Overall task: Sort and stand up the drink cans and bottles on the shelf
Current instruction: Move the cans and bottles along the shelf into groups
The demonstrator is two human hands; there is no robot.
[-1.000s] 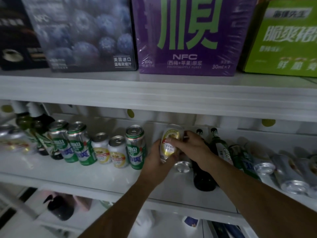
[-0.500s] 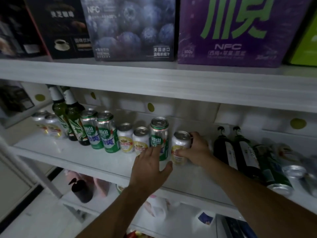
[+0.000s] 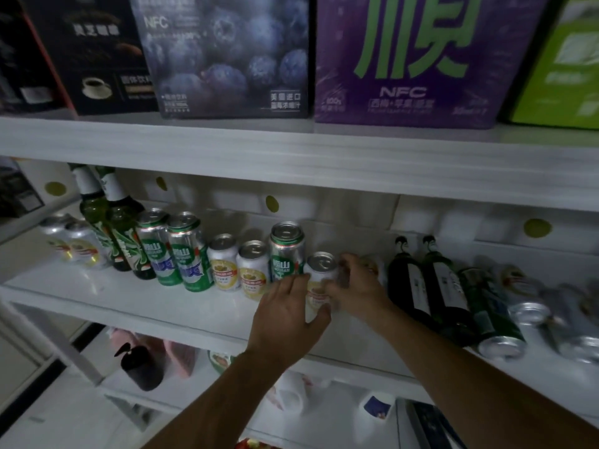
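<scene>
A short white and yellow can stands upright on the white shelf, just right of a tall green can. My left hand wraps its front and left side, and my right hand holds its right side. To the left stand two short white cans, two tall green cans and two green bottles. On the right, two dark bottles, a green can and several silver cans lie on their sides.
Two more cans sit at the far left of the shelf. Boxed drinks, among them a purple box, fill the upper shelf, whose front edge hangs low above the cans. A lower shelf holds a dark object and pink items.
The white and yellow can went from held tilted in the air to standing next to the tall green can. My left hand left it briefly and now grips it again.
</scene>
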